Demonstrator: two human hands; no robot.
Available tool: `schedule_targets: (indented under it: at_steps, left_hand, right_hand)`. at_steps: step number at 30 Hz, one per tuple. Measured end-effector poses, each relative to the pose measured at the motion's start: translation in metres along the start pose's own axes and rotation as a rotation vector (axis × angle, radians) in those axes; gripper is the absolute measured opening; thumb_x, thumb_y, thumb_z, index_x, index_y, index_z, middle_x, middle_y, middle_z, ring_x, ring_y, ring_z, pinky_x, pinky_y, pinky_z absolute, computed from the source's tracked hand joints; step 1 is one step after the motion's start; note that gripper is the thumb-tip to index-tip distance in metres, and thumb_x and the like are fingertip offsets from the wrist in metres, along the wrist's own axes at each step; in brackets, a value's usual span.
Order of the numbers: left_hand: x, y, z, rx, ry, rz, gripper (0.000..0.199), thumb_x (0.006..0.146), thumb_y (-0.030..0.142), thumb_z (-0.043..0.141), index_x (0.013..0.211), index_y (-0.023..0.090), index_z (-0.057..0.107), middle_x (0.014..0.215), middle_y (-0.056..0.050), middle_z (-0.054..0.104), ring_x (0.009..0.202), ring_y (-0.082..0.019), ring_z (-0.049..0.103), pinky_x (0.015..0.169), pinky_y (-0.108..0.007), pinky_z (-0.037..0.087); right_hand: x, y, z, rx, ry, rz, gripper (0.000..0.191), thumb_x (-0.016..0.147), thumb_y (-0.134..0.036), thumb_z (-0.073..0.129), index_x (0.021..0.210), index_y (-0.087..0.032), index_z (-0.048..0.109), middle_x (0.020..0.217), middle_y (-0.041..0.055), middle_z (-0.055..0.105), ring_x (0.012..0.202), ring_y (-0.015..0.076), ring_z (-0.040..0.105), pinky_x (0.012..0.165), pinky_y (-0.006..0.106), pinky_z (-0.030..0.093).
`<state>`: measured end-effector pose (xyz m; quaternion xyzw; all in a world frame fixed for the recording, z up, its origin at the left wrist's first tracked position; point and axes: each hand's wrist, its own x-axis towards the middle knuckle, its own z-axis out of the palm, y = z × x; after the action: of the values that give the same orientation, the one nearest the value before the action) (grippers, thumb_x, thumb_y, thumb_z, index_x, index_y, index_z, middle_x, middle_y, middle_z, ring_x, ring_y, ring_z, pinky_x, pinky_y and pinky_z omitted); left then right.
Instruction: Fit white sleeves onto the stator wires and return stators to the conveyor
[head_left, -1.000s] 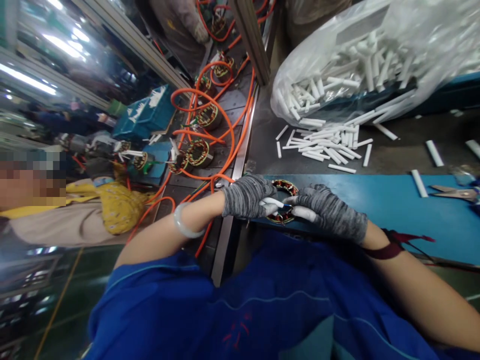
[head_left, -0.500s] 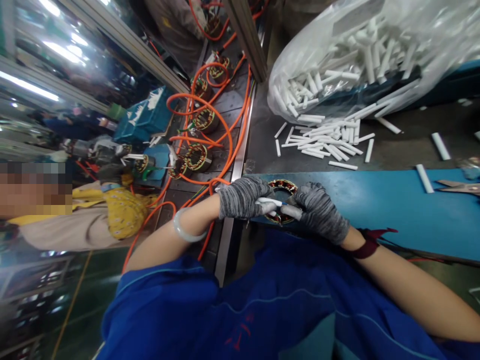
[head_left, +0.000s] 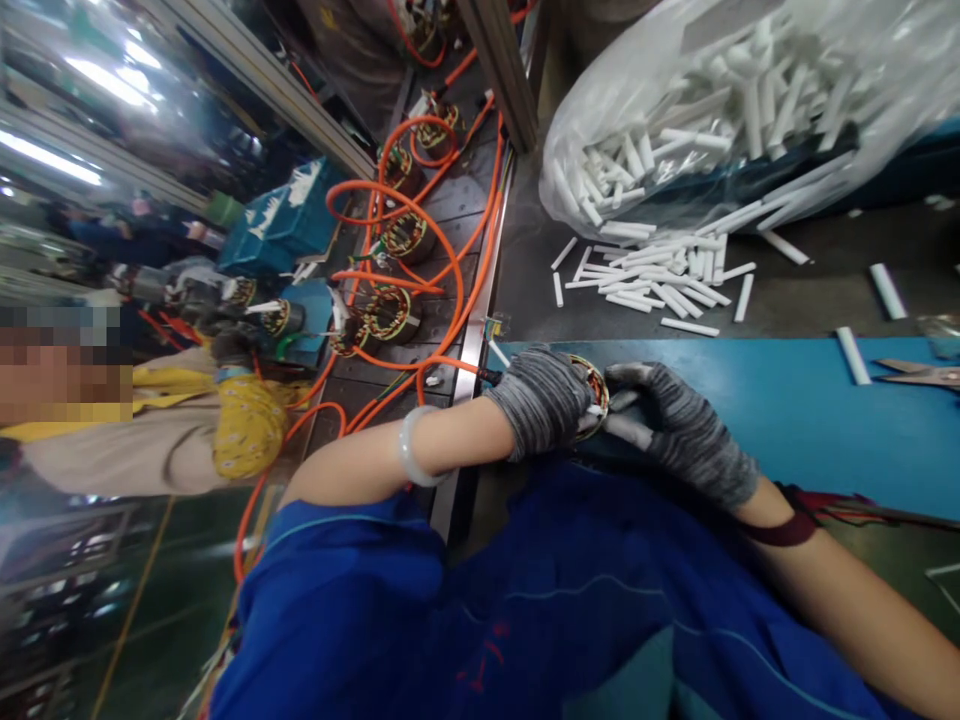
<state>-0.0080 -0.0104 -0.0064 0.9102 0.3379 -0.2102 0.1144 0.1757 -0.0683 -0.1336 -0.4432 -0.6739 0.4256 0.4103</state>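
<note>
My left hand [head_left: 541, 402], in a grey knit glove, covers most of a copper-wound stator ring [head_left: 598, 382] at the near edge of the blue mat [head_left: 787, 410]. My right hand [head_left: 679, 430], gloved too, grips the same ring from the right, its fingertips pressed against a white tube that pokes out between the two hands. Only the ring's right rim shows; the rest is hidden under my left hand.
A clear plastic bag [head_left: 720, 110] full of white tubes lies at the back, with several loose tubes [head_left: 652, 280] spilled before it. Scissors [head_left: 919, 373] rest at the far right. Left, a conveyor [head_left: 420, 260] carries stators and orange hoses. A seated person [head_left: 150, 430] works at far left.
My left hand has slid right over the stator ring, hiding most of it and of the white tube. Both hands have closed together, and the view has shifted slightly.
</note>
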Motion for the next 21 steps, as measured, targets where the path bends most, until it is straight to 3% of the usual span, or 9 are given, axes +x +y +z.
schedule_targets:
  at_steps: [3,6,10,13,15,18,21]
  left_hand:
    - [-0.004,-0.006,-0.007,-0.004,-0.103,0.049,0.03,0.097,0.04,0.063,0.112,0.019,0.078,0.11,-0.01,0.077,0.099,-0.028,0.072,0.084,-0.039,0.053]
    - [-0.005,-0.019,-0.002,-0.02,-0.119,0.039,0.036,0.095,0.046,0.066,0.125,0.026,0.074,0.112,-0.006,0.076,0.101,-0.025,0.072,0.083,-0.034,0.053]
    - [0.003,-0.025,0.016,-0.043,-0.002,-0.166,0.039,0.104,0.046,0.052,0.134,0.026,0.068,0.12,-0.006,0.074,0.107,-0.025,0.071,0.083,-0.033,0.053]
    - [0.001,-0.024,0.017,-0.116,0.152,-0.188,0.042,0.106,0.044,0.046,0.137,0.022,0.065,0.125,-0.009,0.071,0.112,-0.023,0.069,0.091,-0.033,0.052]
    - [-0.007,-0.026,0.014,-0.142,0.221,-0.092,0.044,0.106,0.044,0.048,0.138,0.019,0.064,0.13,-0.011,0.069,0.114,-0.022,0.068,0.096,-0.034,0.052]
    - [-0.019,-0.035,0.016,-0.07,0.278,0.122,0.044,0.104,0.047,0.051,0.138,0.023,0.065,0.144,-0.012,0.062,0.129,-0.028,0.06,0.109,-0.045,0.045]
    - [-0.023,-0.041,0.029,0.036,0.321,0.198,0.041,0.105,0.045,0.051,0.139,0.027,0.064,0.153,-0.009,0.056,0.143,-0.033,0.049,0.118,-0.057,0.035]
  right_hand:
    - [-0.011,-0.007,-0.007,-0.105,0.114,-0.008,0.033,0.094,-0.035,0.069,0.124,-0.024,0.064,0.112,0.0068,0.073,0.095,0.0225,0.073,0.091,0.041,0.061]
    - [-0.018,-0.012,-0.006,-0.18,0.212,-0.045,0.022,0.095,-0.029,0.066,0.117,-0.025,0.067,0.108,0.0062,0.075,0.097,0.0233,0.073,0.09,0.042,0.061]
    - [-0.015,-0.015,-0.002,-0.219,0.282,-0.072,0.022,0.096,-0.027,0.065,0.118,-0.026,0.068,0.114,0.0079,0.074,0.106,0.0268,0.072,0.098,0.049,0.059]
    - [-0.01,-0.019,-0.004,-0.22,0.329,-0.082,0.022,0.096,-0.027,0.064,0.117,-0.027,0.069,0.12,0.0096,0.072,0.114,0.0285,0.069,0.103,0.051,0.056]
    - [-0.01,-0.023,-0.005,-0.196,0.298,-0.101,0.02,0.097,-0.029,0.062,0.116,-0.029,0.07,0.116,0.0076,0.075,0.11,0.0275,0.071,0.099,0.048,0.059]
    - [-0.01,-0.025,0.001,-0.124,0.128,-0.113,0.027,0.101,-0.031,0.056,0.123,-0.032,0.071,0.114,0.0048,0.077,0.105,0.026,0.074,0.094,0.045,0.061]
    - [-0.006,-0.017,0.01,-0.033,-0.018,-0.095,0.034,0.103,-0.032,0.051,0.134,-0.031,0.066,0.12,0.0045,0.077,0.108,0.0245,0.073,0.098,0.044,0.059]
